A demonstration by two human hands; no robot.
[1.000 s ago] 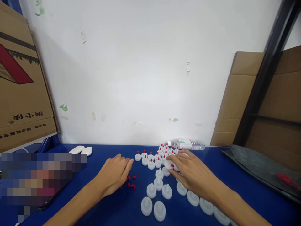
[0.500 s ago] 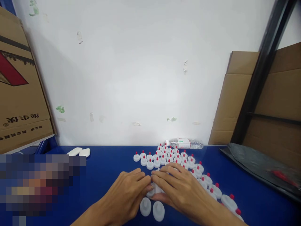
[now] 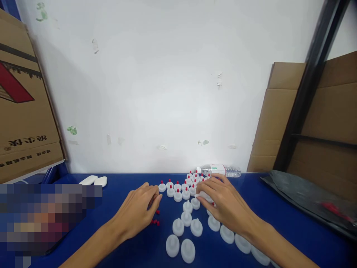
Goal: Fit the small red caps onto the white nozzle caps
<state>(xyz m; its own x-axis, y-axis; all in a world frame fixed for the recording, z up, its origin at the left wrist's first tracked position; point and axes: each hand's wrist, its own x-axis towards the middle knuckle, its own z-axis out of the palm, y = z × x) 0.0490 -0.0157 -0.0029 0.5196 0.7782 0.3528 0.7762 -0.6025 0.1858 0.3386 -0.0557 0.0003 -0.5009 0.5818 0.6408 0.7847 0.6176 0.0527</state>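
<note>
My left hand (image 3: pixel 139 210) hovers over the left-middle of the blue table, thumb and fingertips pressed together; whatever they may hold is hidden. Several small red caps (image 3: pixel 155 222) lie beneath and beside its fingers. To the right, my right hand (image 3: pixel 223 195) grips a translucent white lid (image 3: pixel 205 196) between thumb and fingers. Between the hands and toward me stand several white lids without red tips (image 3: pixel 186 219), their bare nozzles pointing up. Behind them is a cluster of white lids with red tips (image 3: pixel 177 195), partly covered by my right hand.
A clear plastic bottle (image 3: pixel 217 170) lies against the wall behind the lids. Two white rounded objects (image 3: pixel 100 181) rest at the back left. A cardboard box (image 3: pixel 28 111) stands on the left, and a dark plastic bag (image 3: pixel 304 197) lies on the right.
My hands were together over the lids and have moved apart. The left went left, uncovering red caps; the right went up and right and has a white lid in its fingers.
</note>
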